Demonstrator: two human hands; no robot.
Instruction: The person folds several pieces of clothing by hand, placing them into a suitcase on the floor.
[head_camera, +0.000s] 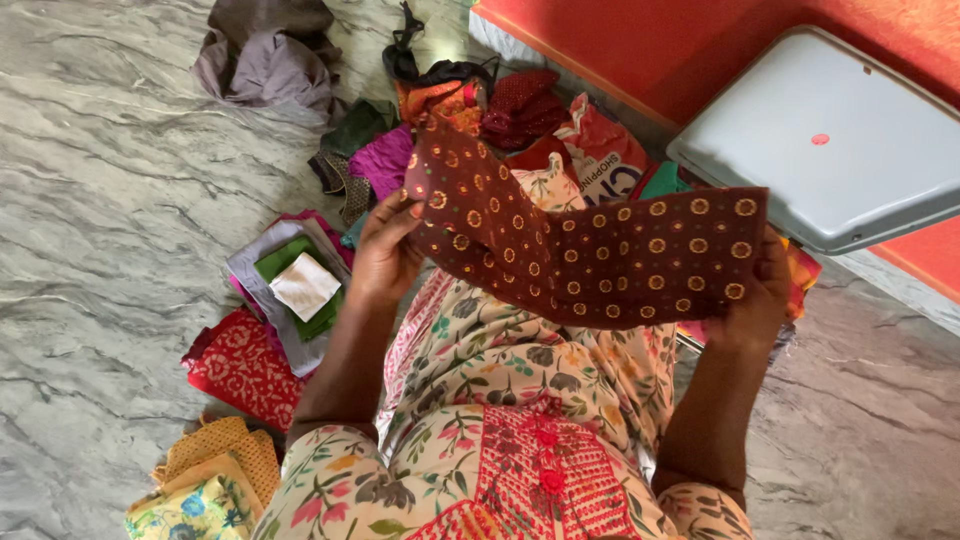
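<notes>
I hold up a maroon cloth with rows of small gold circles (590, 250) in front of me, above my lap. My left hand (385, 250) grips its left part, where the cloth folds and rises to a point. My right hand (760, 295) pinches its right edge, fingers partly hidden behind the fabric. The cloth sags slightly between the two hands. Below it lies my floral-printed garment (510, 400) with red embroidery.
A stack of folded fabrics (290, 290) in grey, green and white lies left of me, with red patterned cloth (240, 370) and yellow cloths (210, 480) nearer. More crumpled fabrics (450, 110) lie ahead on the marble floor (110, 200). A grey lid-like case (830, 130) rests at right.
</notes>
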